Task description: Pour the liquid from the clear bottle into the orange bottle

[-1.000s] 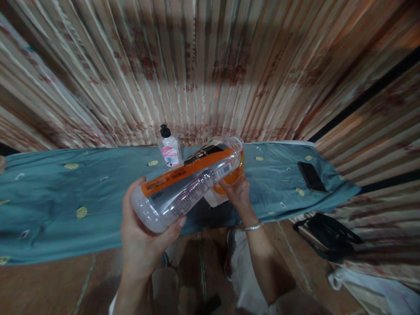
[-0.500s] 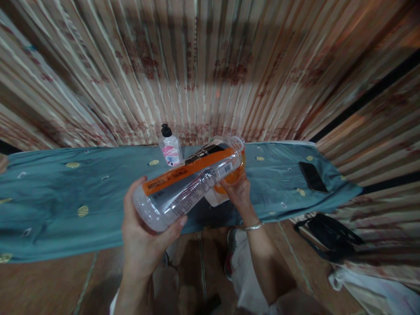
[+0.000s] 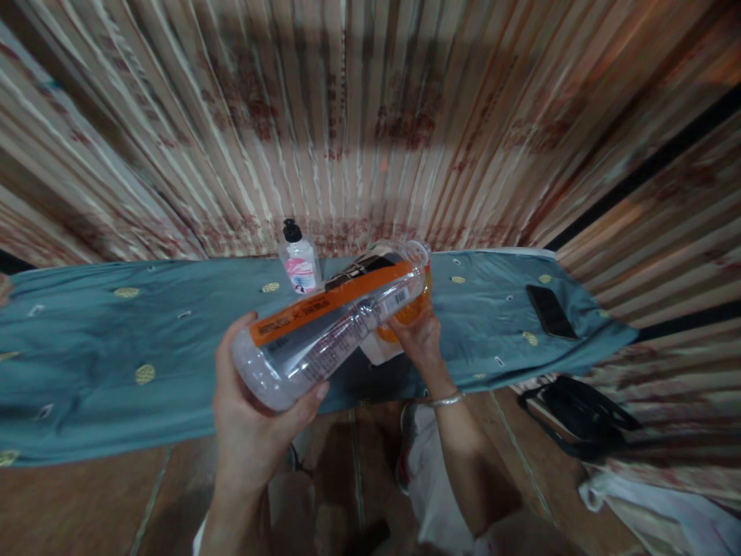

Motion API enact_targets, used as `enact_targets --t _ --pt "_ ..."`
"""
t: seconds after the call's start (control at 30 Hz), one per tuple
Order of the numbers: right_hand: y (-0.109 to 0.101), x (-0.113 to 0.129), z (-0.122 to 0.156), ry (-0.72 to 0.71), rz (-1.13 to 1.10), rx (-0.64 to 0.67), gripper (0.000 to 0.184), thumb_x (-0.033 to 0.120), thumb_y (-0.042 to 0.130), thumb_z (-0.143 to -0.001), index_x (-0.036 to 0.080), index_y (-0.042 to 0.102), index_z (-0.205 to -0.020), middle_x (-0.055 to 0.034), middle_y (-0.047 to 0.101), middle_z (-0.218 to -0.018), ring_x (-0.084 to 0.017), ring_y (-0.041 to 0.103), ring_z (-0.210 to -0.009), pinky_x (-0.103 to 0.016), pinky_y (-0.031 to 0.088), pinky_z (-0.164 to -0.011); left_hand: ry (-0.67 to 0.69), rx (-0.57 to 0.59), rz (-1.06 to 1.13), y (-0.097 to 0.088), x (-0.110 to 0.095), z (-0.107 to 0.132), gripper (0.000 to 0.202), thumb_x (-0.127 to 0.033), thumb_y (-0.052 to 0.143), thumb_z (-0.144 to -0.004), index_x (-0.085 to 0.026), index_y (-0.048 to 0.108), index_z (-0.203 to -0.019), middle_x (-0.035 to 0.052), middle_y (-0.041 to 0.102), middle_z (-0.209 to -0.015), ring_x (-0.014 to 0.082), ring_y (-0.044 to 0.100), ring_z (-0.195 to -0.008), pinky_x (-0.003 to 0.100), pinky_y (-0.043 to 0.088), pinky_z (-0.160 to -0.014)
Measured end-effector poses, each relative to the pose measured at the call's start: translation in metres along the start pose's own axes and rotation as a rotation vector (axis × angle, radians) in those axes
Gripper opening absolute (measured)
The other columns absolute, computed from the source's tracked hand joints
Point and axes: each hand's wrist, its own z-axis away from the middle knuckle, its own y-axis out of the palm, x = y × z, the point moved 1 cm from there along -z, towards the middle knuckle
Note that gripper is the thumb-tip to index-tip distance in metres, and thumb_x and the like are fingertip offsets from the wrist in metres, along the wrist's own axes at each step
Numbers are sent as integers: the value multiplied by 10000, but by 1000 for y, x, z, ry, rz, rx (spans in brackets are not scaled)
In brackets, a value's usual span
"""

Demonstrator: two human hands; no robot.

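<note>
A large clear plastic bottle point(image 3: 324, 328) with an orange and black label lies tilted across the middle, its neck up to the right. My left hand point(image 3: 255, 417) is wrapped round its base end. At the neck end, my right hand point(image 3: 420, 336), with a bangle on the wrist, grips an orange container point(image 3: 412, 310), partly hidden behind the bottle. The bottle's mouth overlaps the orange container's top; whether they touch I cannot tell. A white piece point(image 3: 382, 349) lies below the container. Behind stands a small clear pump bottle point(image 3: 301, 266) with a black top and pink label.
A teal cloth with yellow motifs point(image 3: 174, 332) covers the long table. A black phone point(image 3: 551, 311) lies on its right side. A black bag point(image 3: 579, 417) and white cloth point(image 3: 665, 510) are at lower right. A striped curtain point(image 3: 359, 116) hangs behind.
Both hands, the large bottle and the orange container hold almost the same positions. Only a very slight shift of the whole view shows.
</note>
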Motion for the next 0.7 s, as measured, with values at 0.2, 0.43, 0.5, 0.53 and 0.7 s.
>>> enact_targets --t 0.2,0.43,0.5,0.53,0.7 --pt "0 -5 -1 -28 -8 -4 758 356 940 -793 189 696 -1491 -203 898 -1350 -444 872 -1303 -607 735 -1116 48 -59 30 3 4 -1 906 -503 1044 -694 -334 727 -1527 89 830 -1378 388 862 -1192 550 764 -1055" --pt "2 -11 -1 -50 8 -5 748 394 921 -802 192 693 -1485 -220 894 -1375 -436 874 -1285 -618 722 -1128 29 -50 46 3 3 0 911 -459 1052 -681 -340 738 -1527 93 833 -1390 411 854 -1212 590 755 -1074" --pt "2 -11 -1 -65 10 -11 734 398 918 -808 167 699 -1470 -233 886 -1391 -430 869 -1302 -596 720 -1134 40 -50 40 3 4 0 928 -471 1055 -681 -322 730 -1537 99 830 -1398 409 853 -1211 584 754 -1068" --pt "3 -12 -1 -69 10 -12 734 402 920 -809 165 699 -1467 -228 887 -1388 -425 869 -1303 -583 722 -1128 53 -54 39 3 4 0 936 -483 1060 -674 -310 731 -1533 103 832 -1384 409 856 -1196 582 757 -1051" --pt "3 -15 -2 -54 -1 0 760 438 936 -816 206 686 -1494 -181 905 -1335 -419 881 -1261 -560 737 -1077 87 -78 38 4 8 -1 964 -570 1085 -645 -283 748 -1501 115 822 -1364 396 855 -1157 563 753 -1016"
